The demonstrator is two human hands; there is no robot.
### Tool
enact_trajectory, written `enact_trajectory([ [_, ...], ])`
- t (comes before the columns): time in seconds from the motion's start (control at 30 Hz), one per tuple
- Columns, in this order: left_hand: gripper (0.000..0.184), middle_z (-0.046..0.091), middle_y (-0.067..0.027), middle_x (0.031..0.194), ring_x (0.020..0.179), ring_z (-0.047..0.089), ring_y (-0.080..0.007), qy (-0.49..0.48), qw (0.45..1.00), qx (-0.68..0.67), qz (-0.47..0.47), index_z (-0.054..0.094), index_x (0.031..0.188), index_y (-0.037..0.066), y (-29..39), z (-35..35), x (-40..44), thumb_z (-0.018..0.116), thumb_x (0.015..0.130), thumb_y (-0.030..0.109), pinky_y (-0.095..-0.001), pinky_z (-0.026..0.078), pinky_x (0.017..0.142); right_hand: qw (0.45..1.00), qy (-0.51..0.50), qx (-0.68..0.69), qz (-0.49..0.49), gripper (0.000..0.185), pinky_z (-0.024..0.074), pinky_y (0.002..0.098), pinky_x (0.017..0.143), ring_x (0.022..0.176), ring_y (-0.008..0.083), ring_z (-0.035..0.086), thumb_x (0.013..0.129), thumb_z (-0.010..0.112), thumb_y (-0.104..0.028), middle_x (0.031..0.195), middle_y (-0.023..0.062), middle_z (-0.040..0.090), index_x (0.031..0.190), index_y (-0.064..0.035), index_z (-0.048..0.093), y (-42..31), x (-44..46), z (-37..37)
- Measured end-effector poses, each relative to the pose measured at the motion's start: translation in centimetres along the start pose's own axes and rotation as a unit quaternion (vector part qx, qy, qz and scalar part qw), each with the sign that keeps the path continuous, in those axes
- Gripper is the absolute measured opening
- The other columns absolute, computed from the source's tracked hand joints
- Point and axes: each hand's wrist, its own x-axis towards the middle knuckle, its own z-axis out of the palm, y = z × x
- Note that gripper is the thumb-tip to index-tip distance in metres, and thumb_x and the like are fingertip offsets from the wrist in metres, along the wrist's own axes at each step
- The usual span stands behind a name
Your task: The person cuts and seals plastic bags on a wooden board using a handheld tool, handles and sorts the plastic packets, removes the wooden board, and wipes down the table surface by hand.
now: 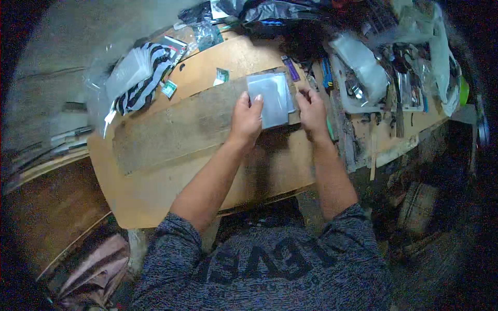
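Clear plastic sleeves (272, 101) lie stacked a little unevenly over the right part of a long worn board (176, 127). At their left edge is my left hand (248, 114), its thumb on top and its fingers closed on them. My right hand (312, 108) is just beyond their right edge, with thumb and forefinger drawn close together; whether anything thin is between those fingertips is too small to make out. A purple object (291, 69) lies above my right hand.
A white tray (363, 110) of tools and plastic stands at the right, beside a blue cutter (327, 71). On the left is a striped bag (148, 78) with clear plastic. Small green-white packets (169, 88) lie near it. Black bags (280, 11) line the back.
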Motion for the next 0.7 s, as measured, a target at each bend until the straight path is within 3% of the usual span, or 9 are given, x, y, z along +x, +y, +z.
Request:
enact_trajectory([
  [0.07, 0.034, 0.058, -0.0120, 0.112, 0.102, 0.055, -0.0191, 0.032, 0.993, 0.111, 0.019, 0.046, 0.121, -0.004, -0.4, 0.3, 1.1, 0.053, 0.092, 0.012, -0.0325, 0.042, 0.093, 0.996, -0.010, 0.086, 0.007, 0.028, 0.0454, 0.0294, 0.081, 0.088, 0.0151, 0.057, 0.089, 0.055, -0.015, 0.096, 0.0069, 0.062, 0.112, 0.0019, 0.056, 0.4, 0.0, 0.2],
  [0.23, 0.046, 0.054, -0.0194, 0.120, 0.110, 0.053, -0.0263, 0.080, 0.972, 0.206, 0.079, 0.042, 0.127, -0.006, -1.4, -0.3, 0.2, 0.055, 0.088, 0.012, -0.0353, 0.040, 0.096, 0.999, 0.015, 0.020, 0.024, 0.035, 0.0477, 0.0326, 0.080, 0.088, 0.0203, 0.060, 0.088, 0.056, -0.018, 0.100, 0.0124, 0.062, 0.115, 0.0031, 0.053, 1.1, 0.2, 0.5],
  [0.33, 0.051, 0.050, -0.0239, 0.121, 0.113, 0.050, -0.0316, 0.087, 0.949, 0.283, 0.113, 0.041, 0.129, -0.007, -0.8, 0.0, 0.1, 0.056, 0.085, 0.014, -0.0378, 0.038, 0.099, 0.999, 0.007, 0.029, 0.021, 0.032, 0.0454, 0.0281, 0.079, 0.090, 0.0146, 0.057, 0.089, 0.056, -0.018, 0.099, 0.0082, 0.061, 0.112, 0.0044, 0.055, 0.3, 0.7, 0.8],
  [0.37, 0.054, 0.048, -0.0252, 0.123, 0.117, 0.047, -0.0336, 0.075, 0.931, 0.335, 0.127, 0.039, 0.131, -0.007, -0.5, 0.1, 0.0, 0.056, 0.085, 0.015, -0.0385, 0.035, 0.102, 1.000, 0.017, 0.017, 0.011, 0.036, 0.0461, 0.0290, 0.080, 0.091, 0.0168, 0.058, 0.089, 0.057, -0.020, 0.102, 0.0111, 0.062, 0.114, 0.0050, 0.054, -0.1, 0.8, 1.0],
  [0.43, 0.055, 0.045, -0.0263, 0.128, 0.121, 0.043, -0.0356, 0.056, 0.937, 0.315, 0.142, 0.037, 0.133, -0.006, -0.3, 0.9, 0.0, 0.055, 0.085, 0.016, -0.0395, 0.033, 0.104, 1.000, 0.025, 0.003, 0.000, 0.039, 0.0467, 0.0300, 0.080, 0.093, 0.0190, 0.060, 0.089, 0.057, -0.023, 0.104, 0.0139, 0.062, 0.116, 0.0056, 0.053, 0.1, 1.2, 1.2],
  [0.5, 0.057, 0.042, -0.0274, 0.132, 0.125, 0.040, -0.0377, 0.038, 0.942, 0.294, 0.158, 0.035, 0.135, -0.006, -0.7, 1.3, 0.2, 0.055, 0.086, 0.017, -0.0406, 0.030, 0.106, 0.998, 0.011, -0.065, -0.004, 0.053, 0.0457, 0.0410, 0.088, 0.103, 0.0349, 0.059, 0.085, 0.059, -0.032, 0.115, 0.0228, 0.059, 0.122, 0.0041, 0.049, 1.0, 1.9, 1.5],
  [0.6, 0.063, 0.040, -0.0257, 0.136, 0.127, 0.041, -0.0350, 0.038, 0.911, 0.373, 0.172, 0.031, 0.140, -0.001, -2.4, 1.4, 0.7, 0.058, 0.087, 0.019, -0.0384, 0.033, 0.105, 0.998, 0.030, -0.055, 0.012, 0.056, 0.0426, 0.0436, 0.093, 0.110, 0.0399, 0.054, 0.085, 0.058, -0.035, 0.120, 0.0258, 0.056, 0.124, 0.0037, 0.048, 1.6, 1.8, 2.3],
  [0.67, 0.062, 0.035, -0.0269, 0.140, 0.131, 0.035, -0.0374, 0.023, 0.883, 0.411, 0.225, 0.030, 0.139, -0.004, -2.8, 1.9, 0.2, 0.057, 0.088, 0.018, -0.0391, 0.027, 0.109, 0.998, 0.033, -0.061, 0.006, 0.056, 0.0416, 0.0439, 0.094, 0.112, 0.0401, 0.053, 0.085, 0.057, -0.035, 0.121, 0.0263, 0.055, 0.124, 0.0036, 0.049, 1.8, 1.7, 2.4],
  [0.7, 0.062, 0.032, -0.0271, 0.142, 0.133, 0.030, -0.0382, 0.008, 0.902, 0.384, 0.195, 0.028, 0.140, -0.005, -2.5, 2.5, -0.3, 0.055, 0.089, 0.017, -0.0397, 0.023, 0.111, 0.997, 0.035, -0.066, 0.001, 0.055, 0.0406, 0.0441, 0.095, 0.114, 0.0402, 0.052, 0.085, 0.056, -0.036, 0.122, 0.0268, 0.054, 0.124, 0.0034, 0.050, 1.7, 1.7, 2.5],
])
